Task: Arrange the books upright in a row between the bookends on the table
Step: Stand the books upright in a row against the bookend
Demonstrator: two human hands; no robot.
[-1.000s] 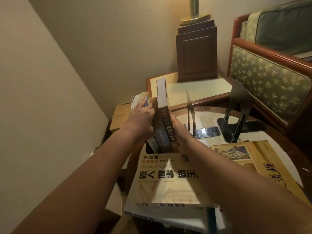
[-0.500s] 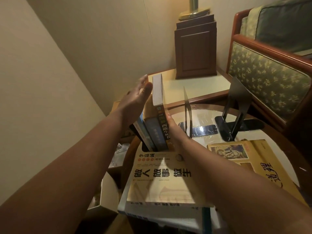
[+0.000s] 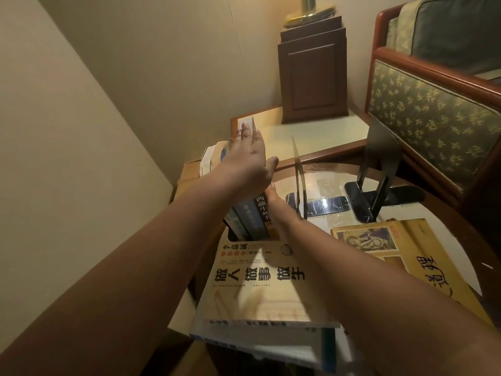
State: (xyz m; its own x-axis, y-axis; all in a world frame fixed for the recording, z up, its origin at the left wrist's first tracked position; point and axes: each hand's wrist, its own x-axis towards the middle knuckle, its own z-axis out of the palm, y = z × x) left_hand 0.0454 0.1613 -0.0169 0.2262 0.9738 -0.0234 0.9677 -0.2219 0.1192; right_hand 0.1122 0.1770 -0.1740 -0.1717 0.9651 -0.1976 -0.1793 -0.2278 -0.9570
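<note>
While the left hand [image 3: 249, 158] spreads straight fingers [image 3: 245, 132] over the leaning blue-spined books [image 3: 252, 217] at the round glass table's [image 3: 450, 234] far left, gripping nothing, and the right hand [image 3: 273, 204] presses flat on their right face, tip them upright and close the thin metal bookend [image 3: 298, 180] in. Black bookend [image 3: 376, 169] stands well right; flat cream book [image 3: 260, 280] and yellow book [image 3: 406, 256] crowd the near side.

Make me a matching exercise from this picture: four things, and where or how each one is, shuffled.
1. black metal bookend
2. cream paperback with bold black characters
3. yellow book with a painting
4. left hand

A. flat, atop the near stack
B. open, over the upright books
C. standing apart, far right
D. flat on the table, right side

Pairs: 1-C, 2-A, 3-D, 4-B
</note>
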